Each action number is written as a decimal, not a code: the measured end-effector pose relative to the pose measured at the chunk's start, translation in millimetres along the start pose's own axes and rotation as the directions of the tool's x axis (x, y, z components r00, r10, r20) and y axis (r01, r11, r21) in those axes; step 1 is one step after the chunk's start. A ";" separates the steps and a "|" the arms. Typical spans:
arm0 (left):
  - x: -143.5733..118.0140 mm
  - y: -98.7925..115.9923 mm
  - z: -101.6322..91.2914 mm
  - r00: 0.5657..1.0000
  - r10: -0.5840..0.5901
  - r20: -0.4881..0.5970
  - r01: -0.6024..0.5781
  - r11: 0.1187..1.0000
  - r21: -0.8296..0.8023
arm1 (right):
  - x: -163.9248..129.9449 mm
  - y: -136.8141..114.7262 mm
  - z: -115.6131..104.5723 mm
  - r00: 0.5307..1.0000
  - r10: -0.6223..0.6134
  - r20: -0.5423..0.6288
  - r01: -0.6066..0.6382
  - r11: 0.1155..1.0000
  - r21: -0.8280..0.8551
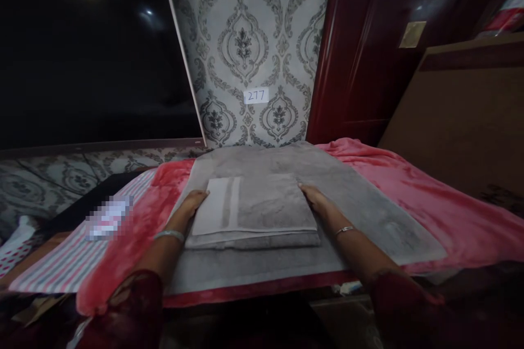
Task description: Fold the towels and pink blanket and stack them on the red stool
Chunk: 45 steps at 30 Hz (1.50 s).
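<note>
A grey towel (268,202), folded into a rectangle with a pale striped band on its left part, lies in front of me. It rests on a larger grey cloth (380,218) spread flat. At the folded towel's upper left edge, my left hand (194,202) is closed with its fingertips on the fabric. Over on the opposite edge, near the upper right corner, my right hand (313,195) pinches the towel in the same way. The towel's layers show along its near side. Parts of the fingers on both hands are hidden from view.
A pink plush blanket (434,202) lies beneath the grey cloth, and a striped cloth (77,256) is at the left. Behind stand a large black screen (90,54), a patterned wall with a "277" label (256,95), a dark red door (356,49) and a brown board (462,120).
</note>
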State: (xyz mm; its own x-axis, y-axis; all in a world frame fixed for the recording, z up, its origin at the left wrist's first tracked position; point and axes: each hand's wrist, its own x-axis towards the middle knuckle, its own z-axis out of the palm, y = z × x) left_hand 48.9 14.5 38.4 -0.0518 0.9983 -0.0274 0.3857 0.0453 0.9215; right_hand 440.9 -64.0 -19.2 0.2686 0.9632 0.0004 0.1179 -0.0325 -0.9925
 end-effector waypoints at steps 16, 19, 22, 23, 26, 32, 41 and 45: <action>10.0 -6.5 33.6 0.835 0.479 0.271 -0.542 0.634 0.552 | 8.4 -37.0 34.5 0.917 -0.330 0.226 0.385 0.576 -0.721; 7.0 6.0 60.0 0.763 0.453 0.462 -0.645 0.477 0.597 | 10.2 -59.8 84.7 0.827 -0.282 0.486 0.560 0.343 -0.754; -2.8 -0.3 76.0 0.797 0.360 0.485 -0.603 0.444 0.663 | 7.4 -57.7 123.7 0.796 -0.179 0.578 0.604 0.273 -0.749; -6.1 -5.1 78.5 0.806 0.342 0.484 -0.592 0.433 0.680 | 5.7 -52.6 130.5 0.794 -0.159 0.587 0.607 0.256 -0.753; -11.9 -18.4 80.4 0.805 0.344 0.483 -0.591 0.402 0.699 | -1.3 -34.4 131.8 0.778 -0.156 0.608 0.627 0.231 -0.744; -8.7 -20.1 80.1 0.791 0.360 0.494 -0.609 0.390 0.691 | -37.7 -18.6 91.0 0.638 -0.166 0.752 0.758 0.307 -0.576; -13.6 -14.6 76.7 0.792 0.363 0.490 -0.607 0.391 0.692 | -122.2 -10.8 30.1 0.589 -0.171 0.790 0.752 0.472 -0.459; -7.1 13.9 90.9 0.786 0.385 0.484 -0.612 0.373 0.698 | -95.3 -39.0 31.8 0.707 -0.242 0.664 0.671 0.526 -0.522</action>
State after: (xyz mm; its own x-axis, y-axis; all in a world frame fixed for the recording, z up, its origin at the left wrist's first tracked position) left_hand 138.4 11.4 16.1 0.5534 0.8201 0.1455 0.8181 -0.5680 0.0902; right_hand 380.4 -146.0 15.6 -0.4738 0.8661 0.1595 0.7415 0.4901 -0.4583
